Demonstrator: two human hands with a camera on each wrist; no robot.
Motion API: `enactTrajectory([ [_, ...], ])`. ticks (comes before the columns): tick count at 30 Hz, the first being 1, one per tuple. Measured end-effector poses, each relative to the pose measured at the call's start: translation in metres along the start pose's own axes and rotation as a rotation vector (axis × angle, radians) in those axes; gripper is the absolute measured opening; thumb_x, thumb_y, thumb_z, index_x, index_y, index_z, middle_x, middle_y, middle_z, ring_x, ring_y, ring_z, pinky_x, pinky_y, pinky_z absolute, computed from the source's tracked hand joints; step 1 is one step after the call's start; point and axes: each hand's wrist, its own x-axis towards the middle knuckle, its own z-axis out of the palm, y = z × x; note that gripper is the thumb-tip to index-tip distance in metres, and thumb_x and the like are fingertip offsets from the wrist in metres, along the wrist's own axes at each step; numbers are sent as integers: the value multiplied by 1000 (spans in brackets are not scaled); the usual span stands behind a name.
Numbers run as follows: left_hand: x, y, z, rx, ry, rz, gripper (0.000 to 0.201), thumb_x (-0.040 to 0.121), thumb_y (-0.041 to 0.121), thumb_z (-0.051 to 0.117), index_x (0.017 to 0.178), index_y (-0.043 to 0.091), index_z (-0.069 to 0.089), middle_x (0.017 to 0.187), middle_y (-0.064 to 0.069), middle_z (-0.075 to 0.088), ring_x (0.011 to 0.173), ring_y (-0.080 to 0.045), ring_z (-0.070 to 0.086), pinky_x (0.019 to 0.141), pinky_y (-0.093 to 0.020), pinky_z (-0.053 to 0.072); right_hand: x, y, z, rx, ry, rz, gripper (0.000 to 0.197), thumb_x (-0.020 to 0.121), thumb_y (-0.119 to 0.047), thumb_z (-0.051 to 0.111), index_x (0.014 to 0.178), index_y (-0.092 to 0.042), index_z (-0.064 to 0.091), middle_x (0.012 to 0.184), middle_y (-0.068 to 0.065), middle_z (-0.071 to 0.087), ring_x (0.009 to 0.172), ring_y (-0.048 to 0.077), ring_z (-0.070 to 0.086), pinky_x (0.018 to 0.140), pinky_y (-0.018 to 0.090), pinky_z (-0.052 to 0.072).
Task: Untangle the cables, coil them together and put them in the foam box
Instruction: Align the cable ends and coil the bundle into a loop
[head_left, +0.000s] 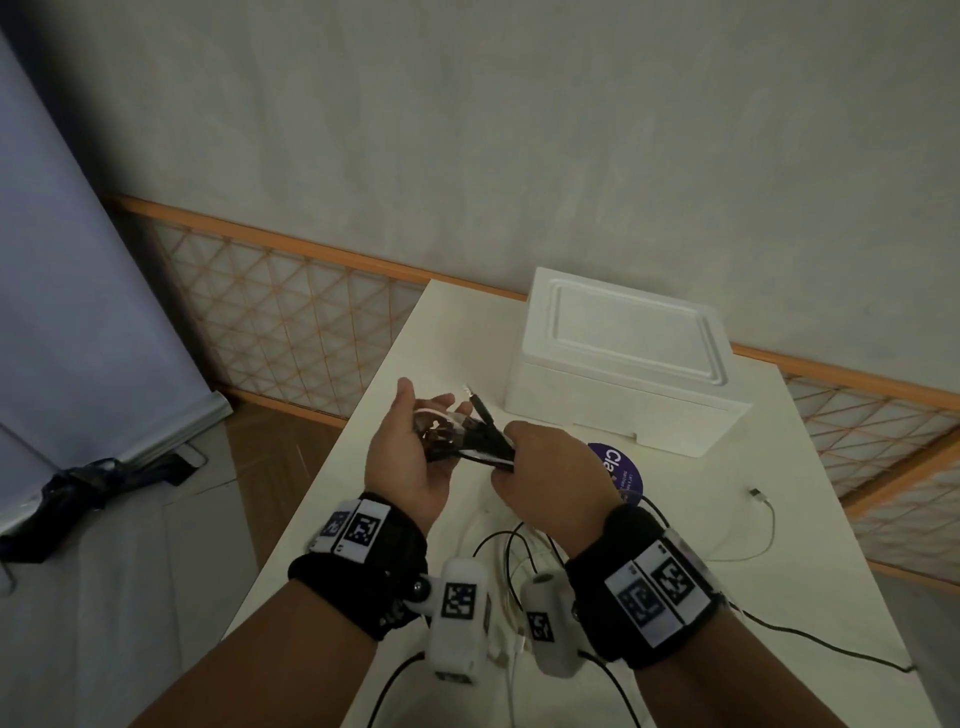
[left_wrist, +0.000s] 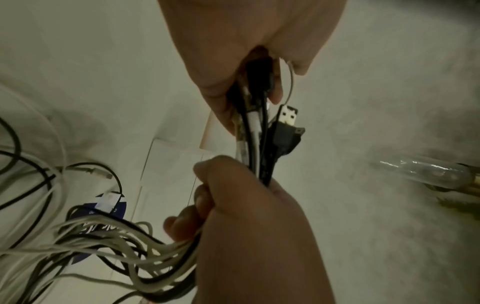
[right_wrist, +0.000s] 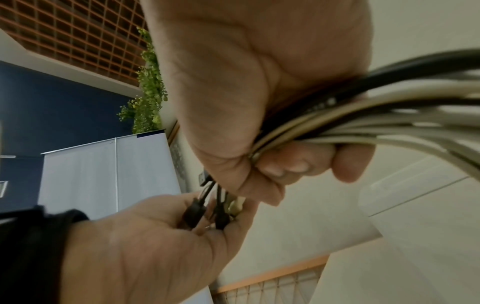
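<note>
Head view: loose lengths of black and white cables (head_left: 511, 551) are seen trailing over the near part of the white table (head_left: 810, 519), between the two wrists. Above them, the gathered bundle of black and white cable ends (head_left: 480, 441) is held in the air by both hands. The right hand (head_left: 550, 467) is closed in a fist round the bundle, fingers curled tight. The left hand (head_left: 410, 452) is cupped palm-up, fingers loosely bent, with the plug ends lying in it. A round purple sticker (head_left: 621, 467) is partly hidden behind the right hand. Farther back, the white foam box (head_left: 623, 358) sits on the table with its lid on, cables not in it.
</note>
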Motion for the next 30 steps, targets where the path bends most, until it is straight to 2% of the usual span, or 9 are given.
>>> enactTrajectory([
  [4, -3, -1, 4, 125, -4, 82, 9, 94, 19, 57, 95, 13, 63, 72, -7, 71, 74, -21, 70, 65, -30, 54, 3, -7, -1, -20, 81, -6, 17, 87, -20, 50, 103, -16, 46, 83, 2, 62, 73, 23, 61, 66, 37, 54],
  [6, -4, -1, 4, 151, -7, 90, 15, 93, 10, 56, 102, 19, 64, 77, -10, 72, 72, -20, 70, 65, -30, 55, 4, -11, 0, -48, 101, -28, 19, 89, -16, 48, 107, -15, 41, 83, 3, 61, 71, 24, 61, 64, 39, 54],
  [9, -7, 2, 6, 196, -16, 46, 11, 90, 17, 61, 85, 11, 69, 82, -10, 73, 74, -21, 70, 70, -32, 54, 5, -12, 0, -91, 115, -21, 20, 89, -15, 46, 108, -16, 40, 84, 4, 60, 69, 25, 61, 62, 40, 55],
  [12, -7, 1, 6, 172, -12, -38, 35, 92, 39, 58, 78, 8, 67, 77, -10, 72, 73, -23, 71, 76, -36, 55, 4, -13, -4, -127, 65, -28, 23, 85, -14, 49, 106, -16, 40, 84, 2, 57, 68, 23, 58, 62, 38, 54],
  [15, -6, -1, 7, 166, -31, -64, 53, 97, 48, 44, 64, 11, 62, 63, -7, 67, 59, -20, 67, 70, -35, 51, 4, -18, -5, -182, 34, -76, 22, 84, -14, 49, 105, -15, 42, 86, 3, 56, 65, 22, 53, 58, 35, 50],
  [19, -11, 4, 14, 283, -22, -43, 23, 98, 28, 45, 97, 20, 66, 86, -10, 67, 74, -24, 65, 70, -34, 49, 6, -21, -2, -192, 40, -76, 19, 87, -10, 46, 106, -11, 41, 89, 5, 56, 63, 22, 47, 53, 31, 39],
  [22, -11, 3, 17, 343, -68, -63, 24, 96, 21, 46, 88, 15, 68, 89, -12, 69, 75, -21, 66, 70, -31, 50, 8, -22, -2, -162, 46, -47, 20, 87, -6, 44, 106, -10, 38, 83, 4, 48, 67, 26, 54, 53, 32, 38],
  [25, -17, 2, 20, 330, -95, -98, 36, 99, 36, 45, 86, 13, 68, 79, -5, 74, 76, -15, 69, 69, -30, 50, 10, -21, -4, -134, 38, -62, 22, 86, -5, 45, 105, -11, 36, 81, 4, 46, 64, 26, 52, 53, 33, 39],
  [30, -12, 5, 19, 369, -20, 46, 19, 100, 24, 47, 91, 13, 60, 93, -5, 66, 77, -18, 65, 61, -30, 50, 5, -25, 1, -110, 37, -105, 28, 85, -7, 49, 109, -11, 34, 80, 5, 57, 61, 25, 51, 52, 33, 41],
])
